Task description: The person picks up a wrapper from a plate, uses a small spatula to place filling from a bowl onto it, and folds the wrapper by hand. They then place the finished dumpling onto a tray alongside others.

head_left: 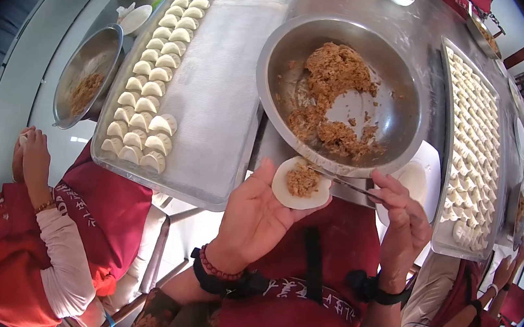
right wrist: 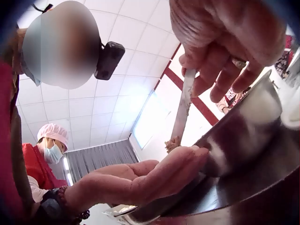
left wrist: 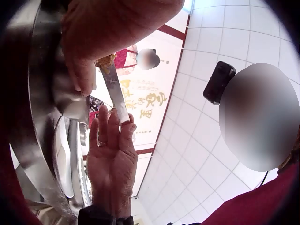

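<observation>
My left hand [head_left: 251, 218] is palm up below the near rim of a big steel bowl. Across its fingers lies a round dough wrapper [head_left: 280, 190] with a mound of minced filling [head_left: 302, 180] in the middle. My right hand [head_left: 406, 224] pinches a flat metal spatula [head_left: 354, 186] between thumb and fingers. The blade points left and its tip reaches the filling; in the right wrist view bits of filling cling to the spatula [right wrist: 182, 110]. Brown minced filling [head_left: 335, 74] is heaped in the steel bowl [head_left: 403, 132].
On the left, a metal tray [head_left: 220, 80] carries rows of folded dumplings [head_left: 147, 87]. Another full tray [head_left: 440, 234] stands at right. A white plate [head_left: 430, 164] sits under the bowl's right side. People work at both sides; a smaller bowl [head_left: 113, 47] stands far left.
</observation>
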